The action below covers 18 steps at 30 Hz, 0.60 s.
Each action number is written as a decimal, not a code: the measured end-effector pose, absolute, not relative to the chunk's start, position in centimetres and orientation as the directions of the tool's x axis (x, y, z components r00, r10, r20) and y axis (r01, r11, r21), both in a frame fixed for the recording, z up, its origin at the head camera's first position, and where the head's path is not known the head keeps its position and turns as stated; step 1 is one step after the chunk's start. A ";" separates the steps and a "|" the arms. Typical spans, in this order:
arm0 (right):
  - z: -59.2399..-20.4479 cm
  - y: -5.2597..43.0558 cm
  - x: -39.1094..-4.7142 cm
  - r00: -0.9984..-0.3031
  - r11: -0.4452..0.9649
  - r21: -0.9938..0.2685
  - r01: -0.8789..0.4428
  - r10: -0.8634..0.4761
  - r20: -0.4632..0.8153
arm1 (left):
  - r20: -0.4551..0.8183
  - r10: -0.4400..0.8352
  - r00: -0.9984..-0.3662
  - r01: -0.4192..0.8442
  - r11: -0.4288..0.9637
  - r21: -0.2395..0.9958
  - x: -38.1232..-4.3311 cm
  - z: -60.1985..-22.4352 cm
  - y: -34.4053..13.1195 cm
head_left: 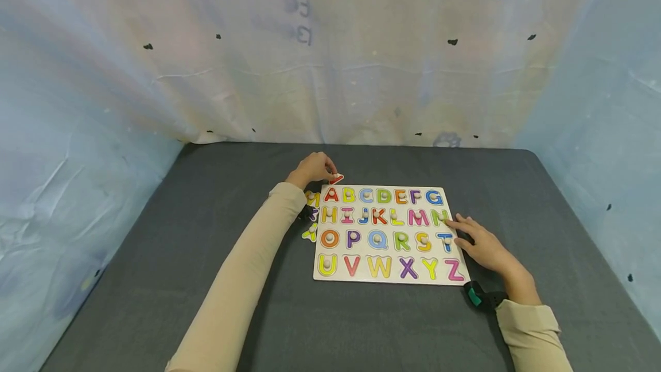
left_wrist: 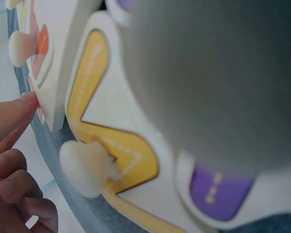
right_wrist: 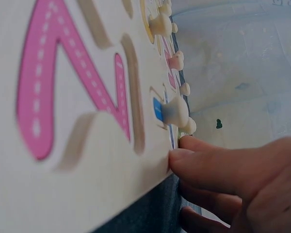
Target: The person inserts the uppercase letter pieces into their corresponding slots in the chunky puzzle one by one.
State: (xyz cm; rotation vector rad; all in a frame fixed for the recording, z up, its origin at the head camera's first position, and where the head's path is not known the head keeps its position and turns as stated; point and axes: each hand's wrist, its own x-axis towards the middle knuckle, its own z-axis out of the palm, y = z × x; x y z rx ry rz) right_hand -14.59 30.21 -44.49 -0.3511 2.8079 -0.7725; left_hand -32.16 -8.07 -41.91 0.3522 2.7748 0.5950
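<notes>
A white wooden alphabet puzzle board [head_left: 389, 281] with colorful letters lies on the dark tabletop. At its top left corner, my left hand [head_left: 314, 168] pinches a small red letter piece [head_left: 337, 179] between thumb and fingertips; which letter it is cannot be told. On the board's right side my right hand [head_left: 485, 245] touches the edge near N and T, its fingers fairly straight. Beside the left edge lie a yellow zigzag letter piece [left_wrist: 131, 150] with a knob, a purple piece [left_wrist: 218, 194] and a yellow Y piece [head_left: 310, 233].
Knobbed letters fill the upper rows and the U space. A pink Z recess [right_wrist: 37, 92] shows without a knob. Grey cloth [head_left: 392, 326] covers the table, and pale hanging sheets [head_left: 330, 73] enclose the back and sides. A dark wrist device [head_left: 482, 297] sits under the right wrist.
</notes>
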 end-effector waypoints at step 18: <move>-44.4 30.2 -15.0 -0.948 0.841 -0.514 -0.170 -0.283 -0.149 | -0.111 0.269 -0.957 0.192 0.871 0.452 -31.9 -40.7 -9.5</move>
